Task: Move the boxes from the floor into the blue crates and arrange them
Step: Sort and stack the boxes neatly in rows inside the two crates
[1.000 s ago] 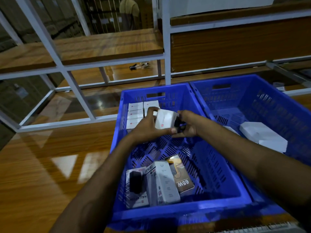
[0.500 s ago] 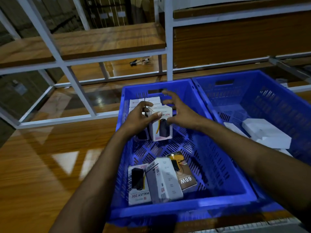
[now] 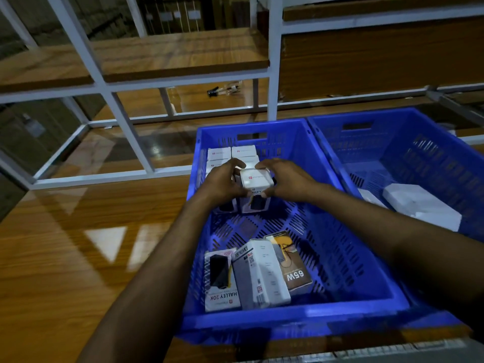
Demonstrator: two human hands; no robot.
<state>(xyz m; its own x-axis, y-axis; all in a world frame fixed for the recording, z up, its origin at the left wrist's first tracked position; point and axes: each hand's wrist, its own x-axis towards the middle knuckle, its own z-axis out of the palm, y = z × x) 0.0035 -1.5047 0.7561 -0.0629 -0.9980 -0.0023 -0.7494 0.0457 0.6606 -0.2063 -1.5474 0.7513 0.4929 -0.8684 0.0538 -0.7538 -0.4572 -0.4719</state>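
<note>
Both hands are low inside the left crate (image 3: pixel 288 326), toward its far left part. The left hand (image 3: pixel 222 179) and the right hand (image 3: pixel 288 176) each curl their fingers round one side of 1 white box (image 3: pixel 255 178). They hold it upright between them, right against the standing boxes (image 3: pixel 231 153) packed along the far wall. We read this as the box being fitted onto the near edge of that block. Whether its base is already down we cannot tell, because another box front shows just below it.

What looks done is the block in the far left corner, with several boxes side by side, white tops up. What looks left in this crate is 3 boxes lying loose at the near wall. The HALLEY 20K box (image 3: pixel 221 284) lies flat, the 65W box (image 3: pixel 293 265) lies to its right, and the grey box (image 3: pixel 262 273) rests tilted across both. They are in the crate but not arranged.

The right crate (image 3: pixel 392 142) holds a few white boxes (image 3: pixel 421 205) along its right side, lying loosely rather than in rows.

No boxes show on the wooden surface (image 3: pixel 78 244) around the crates, so we cannot say how many wait outside. We judge the arranging to be only partway through.
</note>
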